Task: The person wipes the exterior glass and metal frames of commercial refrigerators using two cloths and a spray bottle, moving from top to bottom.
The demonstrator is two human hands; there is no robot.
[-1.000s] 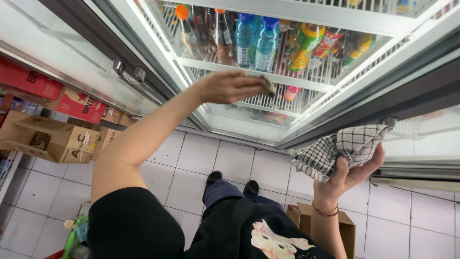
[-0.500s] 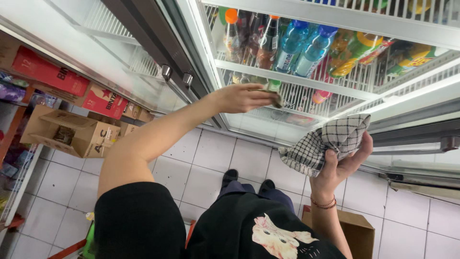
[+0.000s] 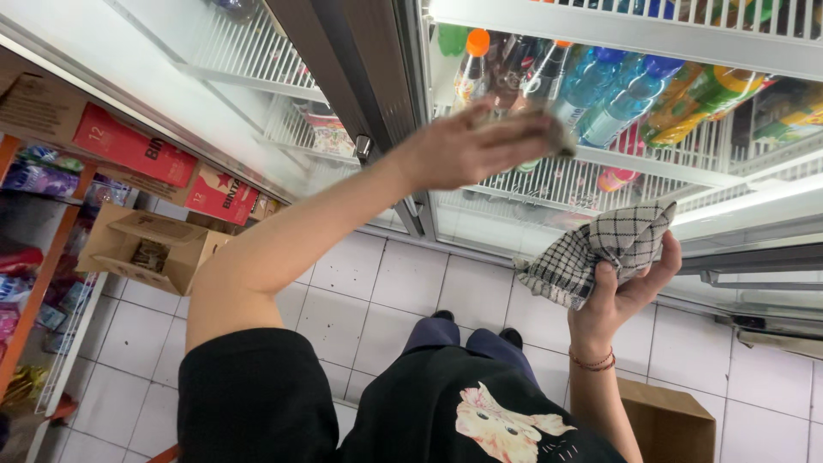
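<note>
My left hand (image 3: 467, 146) lies flat against the glass door (image 3: 497, 219) of a drinks fridge, arm stretched out. A small dark pad (image 3: 563, 137) is pressed under its fingertips; I cannot make out what kind. Behind the glass stand bottles (image 3: 600, 94) with orange and blue caps on a white wire shelf. My right hand (image 3: 621, 296), with a thin bracelet at the wrist, is raised lower and to the right. It grips a bunched black-and-white checked cloth (image 3: 600, 249) just in front of the door's lower part.
A dark door frame (image 3: 343, 77) separates this door from a second glass door on the left. Red cartons (image 3: 129, 146) and an open cardboard box (image 3: 150, 249) sit on the white tile floor at left beside a goods rack (image 3: 34, 291). Another cardboard box (image 3: 669, 420) stands by my feet.
My left hand has slid up and to the right on the glass, from the shelf edge to over the bottles. The right hand keeps the cloth. The view has moved closer to the fridge.
</note>
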